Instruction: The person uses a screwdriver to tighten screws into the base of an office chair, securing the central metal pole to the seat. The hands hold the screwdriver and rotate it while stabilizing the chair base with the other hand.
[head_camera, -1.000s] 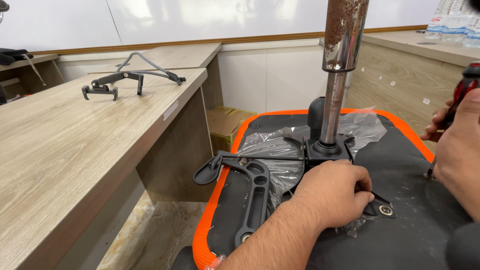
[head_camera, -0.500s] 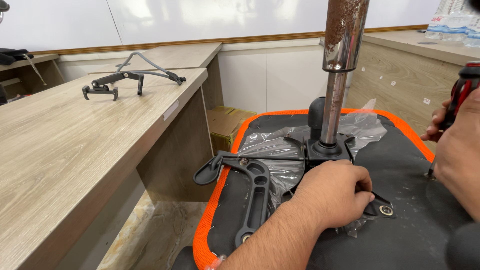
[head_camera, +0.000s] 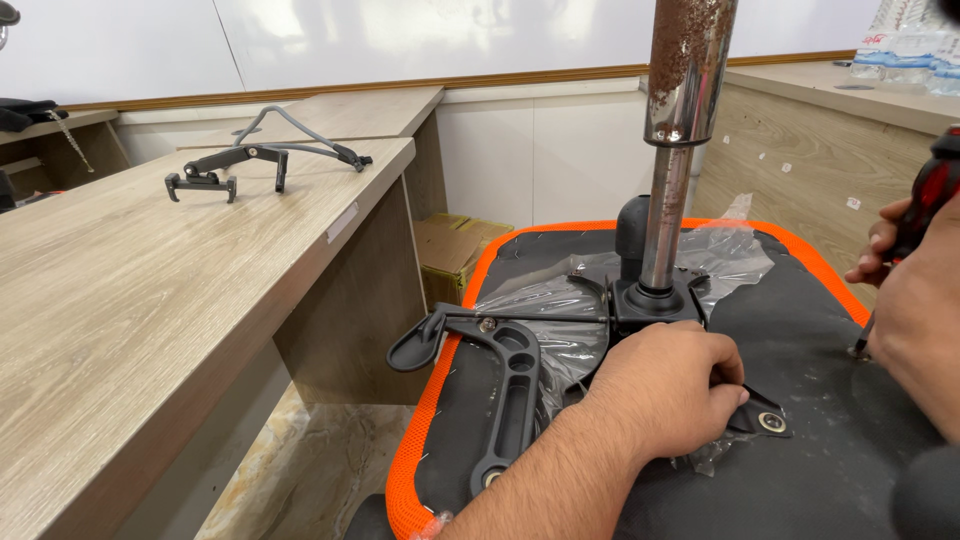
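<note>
Left hand (head_camera: 660, 395) lies palm-down on the black chair mechanism plate (head_camera: 650, 300) at centre frame, fingers curled together and pressing on the plate; fingertips mostly hidden, so what they pinch cannot be told. Right hand (head_camera: 915, 310) sits at 3 o'clock, fingers wrapped tight around a red-and-black screwdriver (head_camera: 925, 205), its tip down on the upturned seat underside (head_camera: 810, 470) near the right edge. Rusty gas-lift column (head_camera: 680, 120) stands upright out of the plate, at 12 o'clock from the left hand. Black lever arm (head_camera: 500, 390) runs toward 8 o'clock. Crumpled clear plastic (head_camera: 730, 255) lies under the plate. Wooden desk (head_camera: 130, 320) at 9 o'clock bears a black armrest bracket (head_camera: 250, 165).
</note>
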